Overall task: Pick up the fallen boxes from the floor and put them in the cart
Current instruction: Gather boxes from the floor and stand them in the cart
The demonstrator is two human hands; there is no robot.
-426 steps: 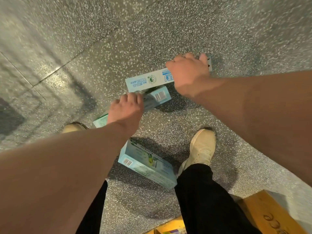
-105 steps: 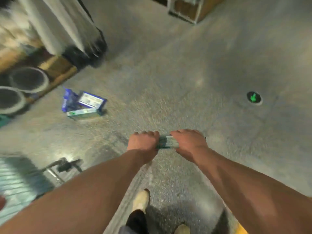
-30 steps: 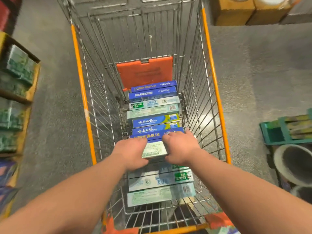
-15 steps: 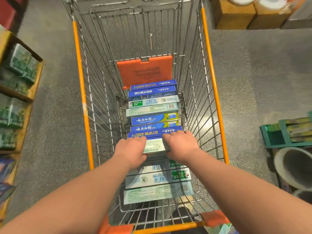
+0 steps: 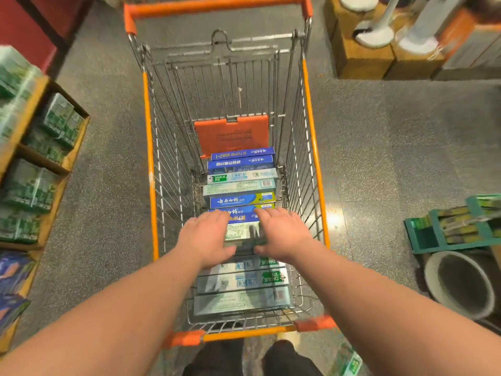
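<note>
A wire shopping cart (image 5: 148, 158) with orange rails stands right in front of me. Along its bottom lies a row of several long toothpaste boxes, blue ones (image 5: 241, 162) at the far end and pale green and white ones (image 5: 241, 302) nearer me. In the middle of the row lies a pale green box (image 5: 242, 231). My left hand (image 5: 206, 237) and my right hand (image 5: 282, 234) hover at its two ends with fingers straight and thumbs spread, holding nothing. Another green and white box (image 5: 349, 365) lies on the floor by my right foot.
A wooden shelf (image 5: 65, 164) of green packs stands to the left of the cart. Wooden crates (image 5: 360, 61) sit at the back right. A teal crate (image 5: 423, 237) and a grey concrete pipe (image 5: 436, 280) are on the right. Speckled grey floor surrounds the cart.
Both hands gripped the pale green box over the cart; now their fingers have straightened and the box lies in the row. The view has lifted to show the cart's far end.
</note>
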